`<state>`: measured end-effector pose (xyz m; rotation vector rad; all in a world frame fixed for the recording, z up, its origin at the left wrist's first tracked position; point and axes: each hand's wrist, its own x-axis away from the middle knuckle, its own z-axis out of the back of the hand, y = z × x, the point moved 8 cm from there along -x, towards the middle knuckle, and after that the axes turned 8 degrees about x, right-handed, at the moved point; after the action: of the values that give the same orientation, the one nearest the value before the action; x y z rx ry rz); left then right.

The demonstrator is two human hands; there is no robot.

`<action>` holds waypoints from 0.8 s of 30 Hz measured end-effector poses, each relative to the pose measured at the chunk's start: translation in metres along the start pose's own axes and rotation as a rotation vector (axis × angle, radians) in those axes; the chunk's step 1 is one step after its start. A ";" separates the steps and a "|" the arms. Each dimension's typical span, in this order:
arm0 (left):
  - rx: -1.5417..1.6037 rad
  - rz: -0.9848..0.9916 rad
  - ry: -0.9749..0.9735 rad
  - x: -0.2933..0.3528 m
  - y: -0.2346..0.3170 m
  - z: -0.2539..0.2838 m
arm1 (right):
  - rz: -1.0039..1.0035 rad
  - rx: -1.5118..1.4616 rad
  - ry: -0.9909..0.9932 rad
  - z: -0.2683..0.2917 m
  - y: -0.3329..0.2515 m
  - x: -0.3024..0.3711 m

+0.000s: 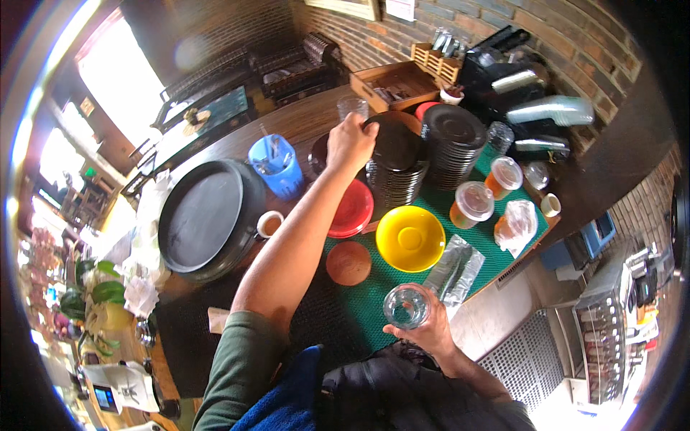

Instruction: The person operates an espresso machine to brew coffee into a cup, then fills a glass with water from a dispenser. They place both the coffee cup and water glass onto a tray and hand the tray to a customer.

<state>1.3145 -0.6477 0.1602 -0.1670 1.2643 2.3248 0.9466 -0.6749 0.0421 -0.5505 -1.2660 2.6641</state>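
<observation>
My left arm reaches across the counter. My left hand (351,142) is closed at a clear drinking glass (352,108) at the far side, its fingers partly hidden by the back of the hand. Close beside it rises a stack of black round dishes (395,144). Near my body, my right hand (431,330) wraps round a second clear glass (407,307), held above the green mat (359,309). A yellow bowl (410,239), a red bowl (351,210) and a small reddish round dish (348,263) sit between my hands.
Round black trays (205,215) and a blue jug with utensils (277,167) stand left. Another black dish stack (454,136), lidded cups (474,203), a clear plastic packet (457,269) and a wooden box (397,86) stand right and behind. Cup dispensers (521,79) line the brick wall.
</observation>
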 end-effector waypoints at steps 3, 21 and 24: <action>0.090 -0.027 0.110 0.007 0.008 0.023 | 0.005 -0.006 -0.032 -0.007 -0.007 -0.008; 1.363 0.486 0.625 0.341 -0.169 0.336 | 0.282 -0.155 -0.255 -0.159 -0.104 -0.089; 1.574 0.532 0.656 0.402 -0.189 0.331 | 0.271 -0.180 -0.269 -0.183 -0.110 -0.096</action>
<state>1.0910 -0.1481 0.0719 -0.0275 3.2992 0.8772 1.1022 -0.5001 0.0463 -0.4223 -1.6222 2.9436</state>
